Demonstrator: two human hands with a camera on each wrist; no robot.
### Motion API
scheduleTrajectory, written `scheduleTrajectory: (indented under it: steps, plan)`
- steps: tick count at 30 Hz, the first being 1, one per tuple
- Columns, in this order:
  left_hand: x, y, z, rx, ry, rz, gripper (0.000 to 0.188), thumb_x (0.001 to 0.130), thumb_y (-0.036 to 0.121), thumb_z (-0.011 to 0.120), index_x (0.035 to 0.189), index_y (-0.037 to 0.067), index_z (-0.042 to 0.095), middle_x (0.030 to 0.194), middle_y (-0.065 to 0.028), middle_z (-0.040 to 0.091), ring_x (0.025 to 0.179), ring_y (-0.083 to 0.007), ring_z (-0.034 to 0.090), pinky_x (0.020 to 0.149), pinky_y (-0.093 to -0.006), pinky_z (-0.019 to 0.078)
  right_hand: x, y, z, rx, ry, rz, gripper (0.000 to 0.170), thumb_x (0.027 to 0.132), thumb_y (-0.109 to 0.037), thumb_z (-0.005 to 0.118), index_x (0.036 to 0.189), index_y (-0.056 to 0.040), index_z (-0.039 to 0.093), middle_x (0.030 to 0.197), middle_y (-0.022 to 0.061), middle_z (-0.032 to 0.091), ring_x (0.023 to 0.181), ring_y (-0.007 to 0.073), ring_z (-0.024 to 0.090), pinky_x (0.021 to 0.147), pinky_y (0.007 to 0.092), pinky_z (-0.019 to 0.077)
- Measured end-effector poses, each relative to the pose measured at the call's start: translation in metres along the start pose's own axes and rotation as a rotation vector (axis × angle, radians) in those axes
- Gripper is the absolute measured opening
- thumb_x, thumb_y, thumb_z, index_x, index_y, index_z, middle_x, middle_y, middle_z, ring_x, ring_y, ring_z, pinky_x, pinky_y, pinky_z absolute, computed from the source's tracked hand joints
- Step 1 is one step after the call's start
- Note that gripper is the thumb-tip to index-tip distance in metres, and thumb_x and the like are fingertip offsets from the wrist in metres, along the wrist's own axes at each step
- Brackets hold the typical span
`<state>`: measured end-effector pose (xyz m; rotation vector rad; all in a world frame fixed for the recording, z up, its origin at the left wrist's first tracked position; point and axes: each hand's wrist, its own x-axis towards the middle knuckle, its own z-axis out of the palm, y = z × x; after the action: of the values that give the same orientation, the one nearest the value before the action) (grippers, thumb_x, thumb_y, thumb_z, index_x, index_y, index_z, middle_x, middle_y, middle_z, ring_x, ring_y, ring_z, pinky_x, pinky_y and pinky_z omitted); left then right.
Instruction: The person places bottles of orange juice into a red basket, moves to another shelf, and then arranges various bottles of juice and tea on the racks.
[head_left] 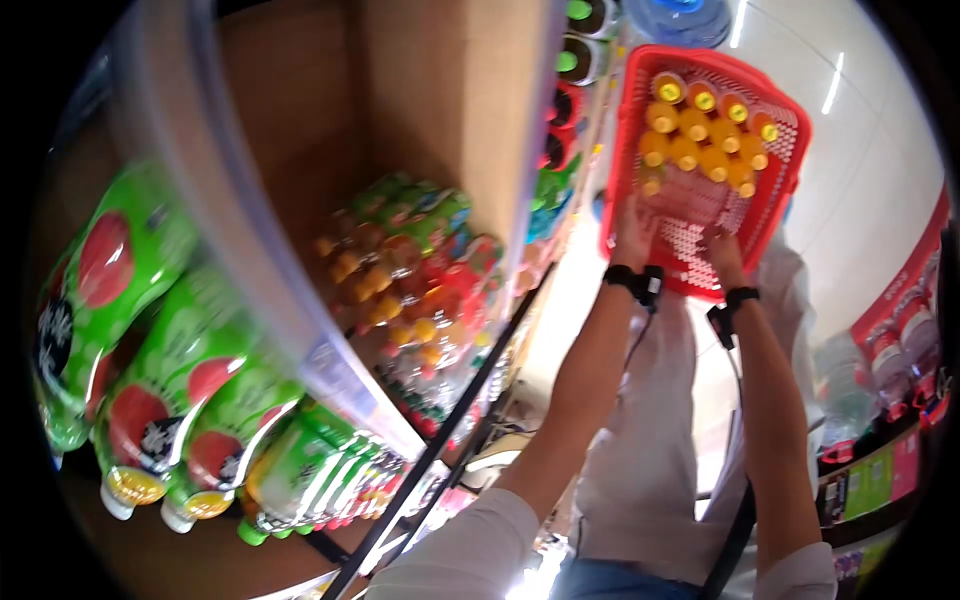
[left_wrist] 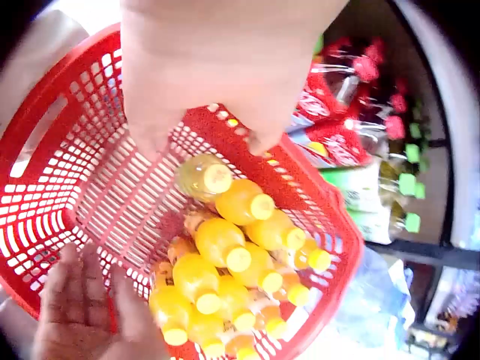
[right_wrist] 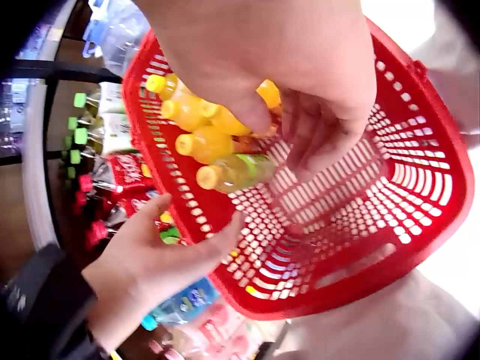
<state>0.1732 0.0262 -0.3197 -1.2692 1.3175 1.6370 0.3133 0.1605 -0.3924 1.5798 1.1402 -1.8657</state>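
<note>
A red plastic basket [head_left: 790, 180] holds several orange-filled bottles [head_left: 694, 124] with yellow caps, grouped at one end. Nearest its bare floor is a paler, yellow-green bottle [left_wrist: 201, 178], also visible in the right wrist view [right_wrist: 244, 172]. My left hand [head_left: 632, 235] grips the basket's side rim, thumb inside and fingers outside, as the right wrist view [right_wrist: 154, 251] shows. Over the basket's interior is my right hand [head_left: 725, 252], empty, its fingers loosely bent; the left wrist view shows its palm [left_wrist: 97, 322] turned up. The basket's underside is hidden.
Shelves at the left carry large green bottles [head_left: 225, 375] and smaller packed bottles [head_left: 400, 290]. Bottles with red and green caps [left_wrist: 397, 127] line a shelf beside the basket. A large clear water bottle [head_left: 680, 20] stands beyond it. More bottles [head_left: 890, 365] are at the right.
</note>
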Motion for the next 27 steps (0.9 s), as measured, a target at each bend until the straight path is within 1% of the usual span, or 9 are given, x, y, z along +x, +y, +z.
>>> scheduleTrajectory:
  steps: [5, 7, 9, 10, 13, 15, 19, 24, 27]
  plan:
    - [-0.127, 0.072, -0.013, 0.670, 0.027, 0.624, 0.043, 0.097, 0.013, 0.058, 0.137, 0.004, 0.044, 0.123, -0.0111, 0.057, 0.106, -0.0166, 0.056, 0.088, -0.0298, 0.0474, -0.086, -0.133, 0.086, -0.217, -0.164, -0.272, 0.022, 0.095, -0.018, 0.060, 0.103, 0.0019, 0.056, 0.079, 0.0075, 0.064, 0.068, 0.0163, 0.064, 0.056, 0.0333, 0.0495]
    - [-0.188, 0.106, -0.024, 0.796, 0.068, 0.854, 0.036, 0.094, 0.003, 0.058, 0.129, 0.002, 0.051, 0.125, -0.0114, 0.056, 0.109, -0.0185, 0.057, 0.091, -0.0328, 0.0476, -0.150, -0.192, 0.134, -0.610, -0.120, -0.785, 0.021, 0.092, -0.017, 0.065, 0.098, 0.0015, 0.057, 0.083, 0.0118, 0.067, 0.072, 0.0216, 0.066, 0.061, 0.0383, 0.0503]
    - [-0.230, 0.136, -0.039, 1.129, 0.313, 1.264, 0.037, 0.091, 0.000, 0.059, 0.128, -0.001, 0.052, 0.129, -0.0174, 0.054, 0.116, -0.0297, 0.054, 0.096, -0.0392, 0.0449, -0.208, -0.244, 0.187, -0.471, -0.432, -0.670, 0.033, 0.085, -0.018, 0.071, 0.110, 0.0005, 0.061, 0.093, 0.0149, 0.068, 0.080, 0.0317, 0.067, 0.072, 0.0360, 0.0533]
    - [-0.239, 0.153, -0.050, 1.122, 0.359, 1.408, 0.039, 0.091, 0.004, 0.062, 0.128, -0.003, 0.051, 0.131, -0.0201, 0.052, 0.117, -0.0347, 0.051, 0.099, -0.0434, 0.0414, -0.209, -0.230, 0.226, -0.347, -0.471, -0.957, 0.041, 0.082, -0.021, 0.073, 0.116, -0.0017, 0.060, 0.102, 0.0164, 0.067, 0.092, 0.0356, 0.066, 0.081, 0.0377, 0.0534]
    - [-0.245, 0.172, -0.083, 0.906, 0.712, 1.286, 0.044, 0.094, 0.016, 0.062, 0.131, -0.005, 0.049, 0.135, -0.0215, 0.050, 0.120, -0.0362, 0.048, 0.101, -0.0445, 0.0400, -0.252, -0.227, 0.306, -0.411, -0.391, -1.369, 0.051, 0.076, -0.028, 0.070, 0.124, -0.0131, 0.064, 0.110, 0.0150, 0.062, 0.101, 0.0360, 0.061, 0.081, 0.0457, 0.0520]
    - [-0.248, 0.188, -0.091, 0.858, 0.847, 1.215, 0.045, 0.096, 0.018, 0.061, 0.132, -0.005, 0.049, 0.136, -0.0209, 0.051, 0.120, -0.0354, 0.050, 0.101, -0.0429, 0.0408, -0.290, -0.254, 0.328, -0.867, -0.410, -1.229, 0.048, 0.079, -0.028, 0.068, 0.125, -0.0168, 0.064, 0.110, 0.0109, 0.063, 0.106, 0.0355, 0.058, 0.074, 0.0458, 0.0518]
    - [-0.243, 0.225, -0.086, 1.049, 0.903, 1.231, 0.043, 0.095, 0.019, 0.063, 0.129, -0.005, 0.051, 0.131, -0.0212, 0.054, 0.117, -0.0350, 0.052, 0.101, -0.0420, 0.0420, -0.282, -0.249, 0.389, -0.792, -0.397, -0.882, 0.039, 0.080, -0.029, 0.066, 0.116, -0.0144, 0.069, 0.107, 0.0100, 0.061, 0.107, 0.0328, 0.057, 0.069, 0.0462, 0.0512]
    - [-0.229, 0.261, -0.077, 1.206, 0.830, 1.218, 0.041, 0.093, 0.020, 0.064, 0.124, -0.006, 0.055, 0.126, -0.0215, 0.057, 0.114, -0.0345, 0.055, 0.100, -0.0408, 0.0435, -0.279, -0.233, 0.381, -0.771, 0.019, -1.135, 0.028, 0.078, -0.031, 0.065, 0.094, -0.0083, 0.072, 0.096, 0.0097, 0.057, 0.090, 0.0246, 0.056, 0.064, 0.0362, 0.0458]
    - [-0.221, 0.277, -0.074, 1.241, 0.776, 1.192, 0.040, 0.093, 0.020, 0.065, 0.121, -0.006, 0.057, 0.122, -0.0217, 0.059, 0.112, -0.0342, 0.057, 0.099, -0.0402, 0.0444, -0.296, -0.255, 0.309, -1.111, -0.113, -1.249, 0.026, 0.078, -0.018, 0.063, 0.098, -0.0020, 0.067, 0.100, 0.0178, 0.058, 0.092, 0.0286, 0.059, 0.073, 0.0355, 0.0507]
